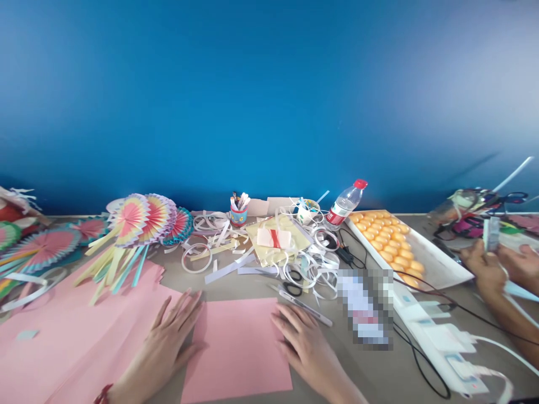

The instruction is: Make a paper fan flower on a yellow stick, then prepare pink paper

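A pink sheet of paper lies flat on the table in front of me. Beside its left edge rests my left hand, fingers stretched out, partly over a spread of larger pink sheets; the thumb reaches the sheet's edge. My right hand lies along the right edge, its fingertips on the paper and the fingers apart. Just beyond that hand are a pen-like cutter and black-handled scissors. Neither hand grips anything.
Folded paper fans stand at left. White paper strips, a pen cup and a plastic bottle are along the back. At right are a tray of yellow-orange domes, a power strip and another person's hands.
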{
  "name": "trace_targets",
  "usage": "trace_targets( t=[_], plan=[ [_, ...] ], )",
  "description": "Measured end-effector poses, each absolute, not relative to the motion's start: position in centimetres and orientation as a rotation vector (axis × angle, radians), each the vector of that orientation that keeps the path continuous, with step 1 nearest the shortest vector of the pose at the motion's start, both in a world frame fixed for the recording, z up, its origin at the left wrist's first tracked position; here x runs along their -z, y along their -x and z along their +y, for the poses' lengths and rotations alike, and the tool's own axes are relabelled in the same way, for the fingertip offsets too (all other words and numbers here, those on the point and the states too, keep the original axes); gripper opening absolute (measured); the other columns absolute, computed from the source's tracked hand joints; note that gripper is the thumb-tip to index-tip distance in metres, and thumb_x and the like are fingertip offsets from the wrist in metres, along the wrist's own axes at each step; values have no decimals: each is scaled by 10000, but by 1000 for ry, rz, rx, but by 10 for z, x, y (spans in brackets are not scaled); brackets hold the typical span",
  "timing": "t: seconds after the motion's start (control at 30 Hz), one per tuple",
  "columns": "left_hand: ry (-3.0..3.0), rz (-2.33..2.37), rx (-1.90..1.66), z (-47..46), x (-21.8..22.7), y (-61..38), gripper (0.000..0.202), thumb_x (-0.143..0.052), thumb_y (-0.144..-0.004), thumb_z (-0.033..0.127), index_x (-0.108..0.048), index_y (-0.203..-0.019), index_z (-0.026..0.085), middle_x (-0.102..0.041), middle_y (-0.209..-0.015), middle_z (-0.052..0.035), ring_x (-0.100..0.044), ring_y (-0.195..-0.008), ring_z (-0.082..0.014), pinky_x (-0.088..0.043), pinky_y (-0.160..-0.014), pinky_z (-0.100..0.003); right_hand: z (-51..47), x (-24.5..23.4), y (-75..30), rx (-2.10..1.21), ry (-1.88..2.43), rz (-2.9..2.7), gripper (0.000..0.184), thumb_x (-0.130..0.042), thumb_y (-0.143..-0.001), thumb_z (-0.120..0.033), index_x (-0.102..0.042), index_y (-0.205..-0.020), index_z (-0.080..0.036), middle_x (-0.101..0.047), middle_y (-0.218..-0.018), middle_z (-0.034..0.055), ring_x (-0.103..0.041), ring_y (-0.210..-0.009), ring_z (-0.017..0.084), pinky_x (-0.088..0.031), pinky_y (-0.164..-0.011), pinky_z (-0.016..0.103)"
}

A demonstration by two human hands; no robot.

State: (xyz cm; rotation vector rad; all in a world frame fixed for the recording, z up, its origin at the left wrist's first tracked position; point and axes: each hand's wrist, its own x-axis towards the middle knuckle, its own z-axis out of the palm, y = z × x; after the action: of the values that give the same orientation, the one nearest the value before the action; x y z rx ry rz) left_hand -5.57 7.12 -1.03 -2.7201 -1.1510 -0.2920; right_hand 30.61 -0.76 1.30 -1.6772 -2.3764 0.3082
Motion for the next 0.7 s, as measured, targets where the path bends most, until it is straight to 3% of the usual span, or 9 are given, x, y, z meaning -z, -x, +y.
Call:
trace_targets(
  t=[0.27,0.4,0.7],
  plan=[
    [2683,-1232,298,65,17,59,803,-456,-896,664,-254,-1537,225,-391,-1533,-101,-394,-1388,-309,-40,-1198,-495,-1,-20,-305,-277,1683,-2437,451,-601,-878,-203,-574,-1321,-281,-542,-1412,47,-513,-1256,289,-459,-1026,460],
    [2695,-1246,345,66,12,56,804,-460,-888,671,-267,-1534,232,-396,-1532,-99,-370,-1399,-326,-84,-1190,-509,-1,-21,-302,-203,1660,-2394,400,-610,-877,-213,-611,-1274,-257,-596,-1343,66,-555,-1207,284,-489,-991,440],
    [2770,-1237,351,63,3,48,852,-457,-898,660,-147,-1557,218,-414,-1520,-108,-421,-1369,-285,-224,-1158,-439,2,-15,-325,10,1665,-2161,314,-440,-969,-217,-623,-1223,-237,-664,-1200,77,-637,-1081,222,-537,-904,344]
  ],
)
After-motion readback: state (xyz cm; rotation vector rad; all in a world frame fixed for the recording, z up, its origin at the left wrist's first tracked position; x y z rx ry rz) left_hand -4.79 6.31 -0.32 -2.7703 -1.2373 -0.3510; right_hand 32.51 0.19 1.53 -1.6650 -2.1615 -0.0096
